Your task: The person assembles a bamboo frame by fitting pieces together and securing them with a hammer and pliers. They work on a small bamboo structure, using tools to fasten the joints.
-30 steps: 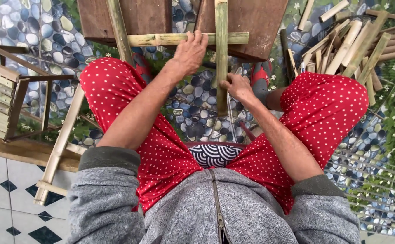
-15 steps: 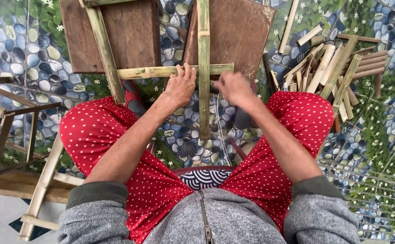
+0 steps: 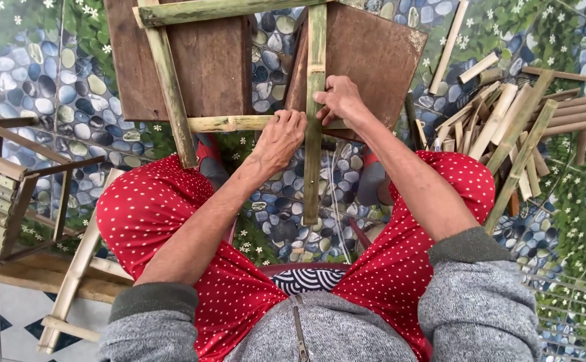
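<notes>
A frame of green bamboo sticks [image 3: 169,80] stands in front of my knees, resting on two brown wooden boards [image 3: 212,60]. My left hand [image 3: 281,137] grips the horizontal crossbar [image 3: 229,123] where it meets the right upright stick [image 3: 315,154]. My right hand [image 3: 338,100] is closed on that upright just above the joint, fingers pinching at it. Both forearms reach forward over my red dotted trousers.
A heap of cut bamboo pieces [image 3: 507,121] lies at the right. A finished bamboo stool [image 3: 11,194] sits at the left, with a loose bamboo ladder-like piece [image 3: 72,281] beside my left leg. The floor has a pebble-print covering.
My view has tilted down and the frame sits lower. My left hand slid right along the crossbar to the joint, and my right hand rose onto the upright stick.
</notes>
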